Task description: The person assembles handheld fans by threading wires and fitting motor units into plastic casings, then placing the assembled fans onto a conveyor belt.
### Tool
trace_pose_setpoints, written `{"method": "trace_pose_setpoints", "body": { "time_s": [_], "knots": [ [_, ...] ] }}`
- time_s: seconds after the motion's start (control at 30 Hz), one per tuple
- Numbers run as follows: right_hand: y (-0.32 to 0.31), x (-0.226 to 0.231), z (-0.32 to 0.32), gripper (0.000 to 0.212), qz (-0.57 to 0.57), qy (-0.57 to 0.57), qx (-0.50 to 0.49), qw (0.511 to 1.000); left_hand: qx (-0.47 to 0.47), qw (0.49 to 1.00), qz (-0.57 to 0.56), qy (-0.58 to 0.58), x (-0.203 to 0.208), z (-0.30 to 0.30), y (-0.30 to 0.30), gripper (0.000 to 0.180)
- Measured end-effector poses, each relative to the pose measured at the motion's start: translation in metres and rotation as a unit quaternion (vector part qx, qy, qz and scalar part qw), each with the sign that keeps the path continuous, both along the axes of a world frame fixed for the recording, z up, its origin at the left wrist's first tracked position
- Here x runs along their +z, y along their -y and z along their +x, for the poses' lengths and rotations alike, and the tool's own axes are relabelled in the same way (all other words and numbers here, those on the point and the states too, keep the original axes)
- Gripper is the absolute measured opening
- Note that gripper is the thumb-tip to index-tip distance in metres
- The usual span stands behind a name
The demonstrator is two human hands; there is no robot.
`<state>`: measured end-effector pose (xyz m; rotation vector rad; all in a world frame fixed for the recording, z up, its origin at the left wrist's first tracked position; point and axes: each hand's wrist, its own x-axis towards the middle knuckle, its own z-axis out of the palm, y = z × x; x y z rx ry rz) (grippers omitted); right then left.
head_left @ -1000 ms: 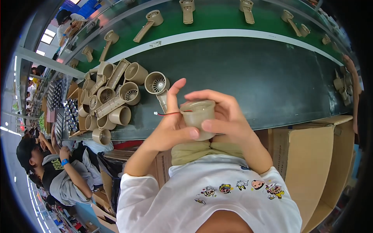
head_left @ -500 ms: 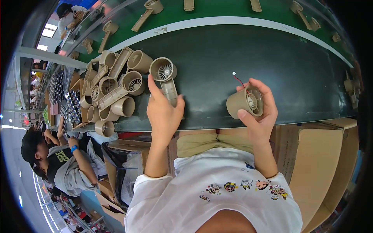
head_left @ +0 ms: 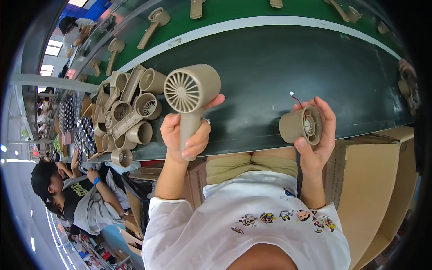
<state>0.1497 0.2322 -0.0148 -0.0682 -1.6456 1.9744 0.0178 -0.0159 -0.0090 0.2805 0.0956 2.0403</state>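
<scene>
My left hand [head_left: 191, 137] is closed round the handle of a tan handheld fan housing [head_left: 192, 87]. It is raised above the dark work surface, its round slatted grille facing toward me. In my right hand [head_left: 321, 130] sits a short tan cylinder [head_left: 293, 127] with a round inner part in its open end. A thin red wire with a small white connector [head_left: 291, 93] sticks up from it. The two pieces are apart. Left of my left hand lies a pile of similar tan fan housings [head_left: 135, 112], some with slatted ends showing.
Beyond the dark work surface [head_left: 261, 58] runs a green conveyor belt [head_left: 243, 10] carrying more tan housings. Cardboard boxes [head_left: 366, 180] stand below the edge at right. Dark small parts [head_left: 85, 128] fill trays at far left, near a seated co-worker [head_left: 81, 193].
My left hand has taken a fan housing from the right side of the pile and lifted it, turning its grille toward me. My right hand has shifted slightly right with the cylinder.
</scene>
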Motion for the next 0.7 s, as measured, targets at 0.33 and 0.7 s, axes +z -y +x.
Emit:
{"method": "trace_pose_setpoints", "body": {
  "time_s": [0.33, 0.7],
  "knots": [
    [-0.019, 0.000, 0.011, 0.078, 0.019, 0.015, -0.042, 0.999, 0.115, 0.410, -0.547, -0.721, 0.030, -0.012, -0.037, 0.053],
    [-0.015, 0.008, 0.014, 0.089, 0.076, 0.031, -0.004, 0.997, 0.082, 0.431, -0.460, -0.772, 0.022, -0.010, -0.044, 0.053]
  ]
}}
